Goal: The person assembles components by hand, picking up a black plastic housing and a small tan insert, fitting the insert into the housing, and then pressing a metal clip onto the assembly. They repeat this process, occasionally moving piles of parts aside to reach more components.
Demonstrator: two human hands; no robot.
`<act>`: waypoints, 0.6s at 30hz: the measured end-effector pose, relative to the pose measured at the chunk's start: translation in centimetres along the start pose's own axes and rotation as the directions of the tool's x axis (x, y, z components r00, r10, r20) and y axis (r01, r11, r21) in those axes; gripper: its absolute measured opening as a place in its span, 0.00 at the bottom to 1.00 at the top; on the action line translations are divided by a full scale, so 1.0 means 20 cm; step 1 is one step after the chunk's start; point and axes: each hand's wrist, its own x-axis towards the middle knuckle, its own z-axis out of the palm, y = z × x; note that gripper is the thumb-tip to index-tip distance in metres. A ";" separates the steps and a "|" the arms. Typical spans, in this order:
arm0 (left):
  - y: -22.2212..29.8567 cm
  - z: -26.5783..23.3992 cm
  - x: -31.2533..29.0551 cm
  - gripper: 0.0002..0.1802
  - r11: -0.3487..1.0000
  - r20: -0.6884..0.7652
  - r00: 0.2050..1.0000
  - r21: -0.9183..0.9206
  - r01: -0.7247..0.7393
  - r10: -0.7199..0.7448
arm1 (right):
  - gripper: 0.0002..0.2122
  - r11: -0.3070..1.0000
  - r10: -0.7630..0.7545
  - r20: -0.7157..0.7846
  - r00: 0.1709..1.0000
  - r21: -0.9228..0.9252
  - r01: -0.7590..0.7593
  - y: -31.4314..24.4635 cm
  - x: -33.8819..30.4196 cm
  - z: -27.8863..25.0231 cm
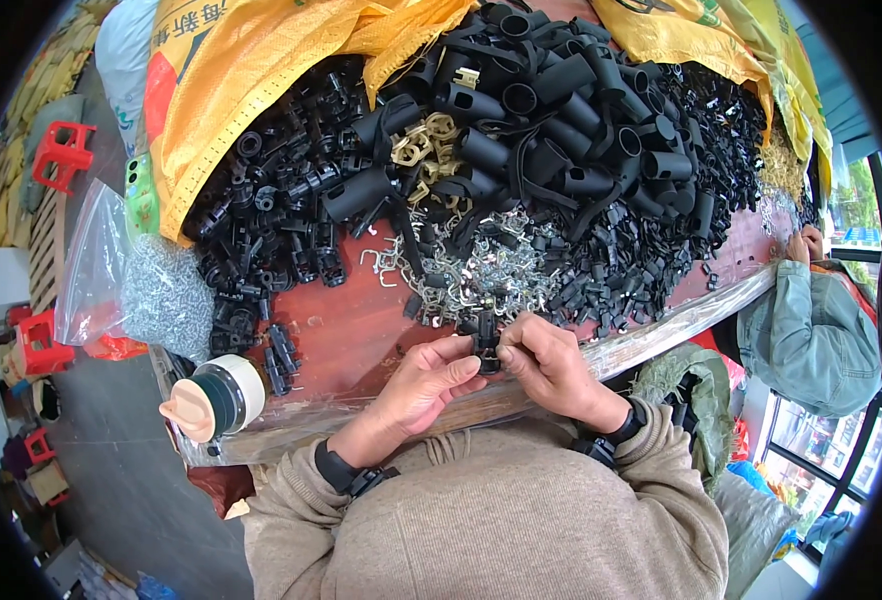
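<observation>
At the table's front edge a small black plastic part point(486, 345) stands between my two hands. My left hand point(423, 388) grips it from the left, thumb and fingers against its side. With thumb and index finger pinched, my right hand point(553, 362) holds its right side; whatever else lies in that pinch is hidden. Just beyond my fingertips spreads a heap of bent silver metal hooks point(506, 262). Small black plastic pieces point(611, 275) adjoin it on the right. A few assembled black parts point(280, 358) lie apart, to the left of my left hand.
Black cylinders point(566, 80) are piled at the back, with brass-coloured clips point(431, 145) among them. More black fittings point(296, 190) heap up at left under a yellow sack point(251, 70). A bag of screws point(168, 295) and a lidded cup point(216, 398) stand left. A co-worker's sleeve point(811, 335) shows right.
</observation>
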 end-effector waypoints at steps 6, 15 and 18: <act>-0.01 -0.01 0.00 0.19 1.000 -0.011 1.000 -0.016 0.010 -0.010 | 0.05 0.990 -0.100 0.022 0.995 -0.095 0.102 0.01 0.00 0.01; -0.02 -0.01 0.00 0.17 1.000 -0.081 0.997 -0.017 -0.001 -0.001 | 0.07 0.936 -0.214 0.054 0.975 -0.274 0.221 0.00 0.01 0.02; -0.02 -0.01 0.01 0.17 1.000 -0.105 0.994 0.002 -0.012 0.012 | 0.08 0.945 -0.202 0.079 0.976 -0.244 0.216 0.04 0.01 0.03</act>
